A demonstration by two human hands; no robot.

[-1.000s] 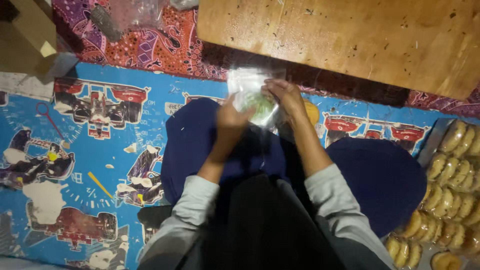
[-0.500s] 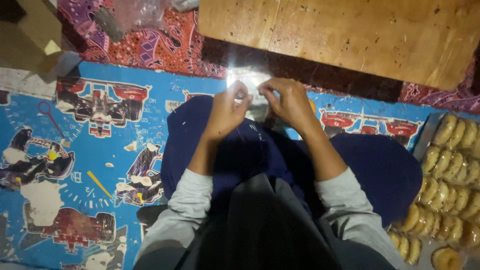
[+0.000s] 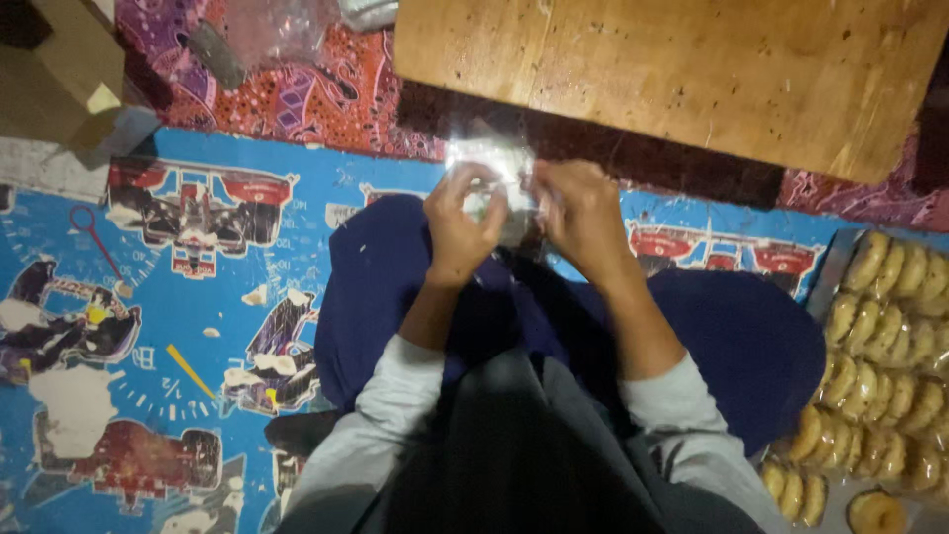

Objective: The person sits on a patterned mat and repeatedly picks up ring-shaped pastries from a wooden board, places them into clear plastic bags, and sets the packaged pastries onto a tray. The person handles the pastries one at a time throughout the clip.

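**Clear bag pinched between both hands, above the lap**

The small clear plastic bag [image 3: 494, 183] sits directly between the two hands, at equal reach of each, so neither is the nearer one. The left hand [image 3: 463, 225] grasps its left side, fingers curled round the edge and thumb pressed to the front. The right hand [image 3: 583, 213] is clenched on the right side, just across from the left, the two nearly touching. The bag's upper part stands up past the fingertips, away from the body and toward the near edge of the wooden table [image 3: 682, 69] beyond the hands. Its long axis seems to run away from the person, though glare blurs its outline. Something pale-green shows inside, too small to name. Well off to the right of the right hand lies a tray of round golden pastries [image 3: 890, 346].
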